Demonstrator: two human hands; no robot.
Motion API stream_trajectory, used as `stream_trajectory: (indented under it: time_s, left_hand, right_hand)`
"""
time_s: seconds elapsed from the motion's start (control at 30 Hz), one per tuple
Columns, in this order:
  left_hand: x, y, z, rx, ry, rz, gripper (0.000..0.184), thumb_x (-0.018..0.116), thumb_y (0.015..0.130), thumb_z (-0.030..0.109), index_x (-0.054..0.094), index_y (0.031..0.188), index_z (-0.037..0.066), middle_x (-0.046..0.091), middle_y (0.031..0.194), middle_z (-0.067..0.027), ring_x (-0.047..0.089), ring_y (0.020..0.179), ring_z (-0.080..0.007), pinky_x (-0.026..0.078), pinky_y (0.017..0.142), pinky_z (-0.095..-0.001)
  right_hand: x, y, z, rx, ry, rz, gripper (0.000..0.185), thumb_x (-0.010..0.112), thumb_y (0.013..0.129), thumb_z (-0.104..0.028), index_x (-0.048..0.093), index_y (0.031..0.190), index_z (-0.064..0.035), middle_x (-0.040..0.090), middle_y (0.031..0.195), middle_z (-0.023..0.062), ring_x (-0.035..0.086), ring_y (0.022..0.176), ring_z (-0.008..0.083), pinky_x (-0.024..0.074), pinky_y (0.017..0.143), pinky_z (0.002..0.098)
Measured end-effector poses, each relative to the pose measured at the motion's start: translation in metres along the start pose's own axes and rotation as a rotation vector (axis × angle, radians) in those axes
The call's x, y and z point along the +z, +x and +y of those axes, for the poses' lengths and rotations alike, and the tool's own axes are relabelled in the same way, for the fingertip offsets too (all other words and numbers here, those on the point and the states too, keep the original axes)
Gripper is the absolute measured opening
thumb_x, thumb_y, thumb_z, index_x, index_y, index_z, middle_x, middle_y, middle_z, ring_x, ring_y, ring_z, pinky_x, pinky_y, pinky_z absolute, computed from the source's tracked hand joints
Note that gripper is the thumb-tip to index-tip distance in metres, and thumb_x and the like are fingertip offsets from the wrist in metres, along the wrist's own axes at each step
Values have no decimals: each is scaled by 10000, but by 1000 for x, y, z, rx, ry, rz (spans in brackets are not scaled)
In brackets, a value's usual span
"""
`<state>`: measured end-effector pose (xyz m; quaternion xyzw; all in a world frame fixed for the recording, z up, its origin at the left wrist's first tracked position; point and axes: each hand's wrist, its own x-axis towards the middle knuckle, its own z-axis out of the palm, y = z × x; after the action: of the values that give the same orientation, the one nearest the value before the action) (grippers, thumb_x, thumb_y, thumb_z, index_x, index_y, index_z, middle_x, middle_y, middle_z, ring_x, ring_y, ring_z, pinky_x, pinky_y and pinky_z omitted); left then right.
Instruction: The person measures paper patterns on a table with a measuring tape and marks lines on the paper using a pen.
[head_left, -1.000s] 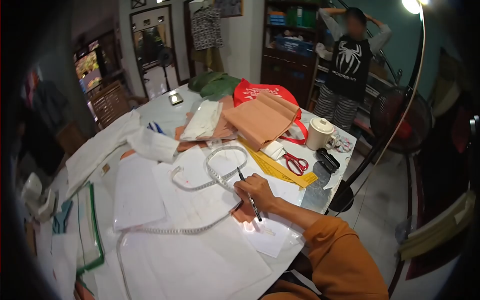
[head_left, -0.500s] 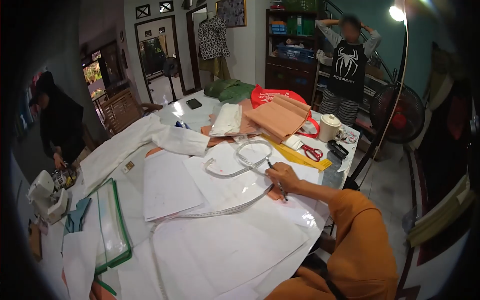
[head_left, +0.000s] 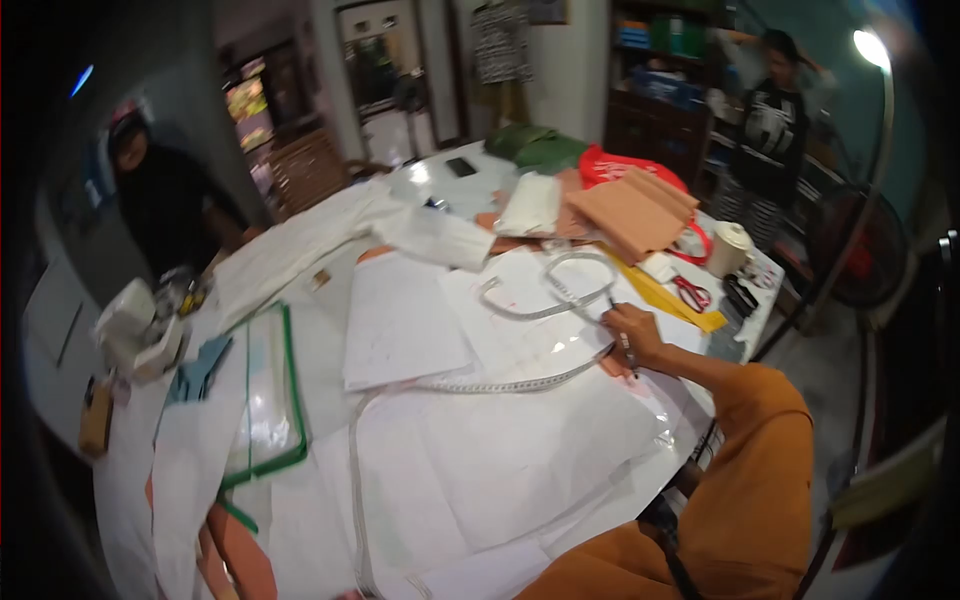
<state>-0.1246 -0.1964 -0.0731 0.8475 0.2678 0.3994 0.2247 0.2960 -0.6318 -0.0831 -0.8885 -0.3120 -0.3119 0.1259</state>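
My right hand (head_left: 636,330), at the end of an orange sleeve, is closed around a dark pen (head_left: 627,350), tip down over the papers near the table's right edge. Just beyond the hand, a white measuring tape (head_left: 545,313) lies looped, and its strip runs left across the sheets. Under and around it are large white paper sheets (head_left: 520,455). A piece of peach material (head_left: 612,367) shows beside the pen. My left hand is not in view.
Folded peach fabric (head_left: 640,212), red scissors (head_left: 691,293), a yellow ruler (head_left: 665,298) and a lidded mug (head_left: 729,248) sit beyond my hand. A green-edged plastic folder (head_left: 298,400) lies left. One person (head_left: 170,205) is at left; another (head_left: 770,135) stands behind the table.
The view has swung left and blurred, so everything sits further right. The person at left has moved a hand from beside the white machine toward the white cloth. My right hand keeps the pen.
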Motion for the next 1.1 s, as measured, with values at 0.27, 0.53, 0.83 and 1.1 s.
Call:
stream_trajectory:
  time_s: [0.27,0.53,0.83,1.1]
  left_hand:
    - [-20,37,14,198,169,-247,72,688,835,1,638,866,-39,632,855,-165,617,791,-330,485,690,-409]
    - [-19,186,27,523,479,-208,77,704,811,-25,628,805,-10,611,762,-120,611,724,-306,471,626,-404]
    - [75,233,35,839,104,-315,108,760,741,8,656,761,33,633,750,-76,632,697,-254,511,591,-360]
    - [97,167,8,770,84,-844,630,731,855,374,545,1349,28,462,1449,-217,405,1354,-420,351,1088,-510]
  right_hand:
    - [2,0,3,163,381,123,99,608,822,37,622,891,-33,641,815,151,658,726,326,516,643,378]
    - [-4,5,-2,56,360,103,136,591,810,89,617,879,-25,598,768,125,610,651,288,467,574,372]
    - [-14,21,8,153,297,-51,74,588,881,26,618,938,-9,638,801,151,645,703,319,497,635,367]
    - [-2,105,-102,-310,331,-337,236,697,758,-93,638,981,-43,639,873,135,625,848,333,495,738,428]
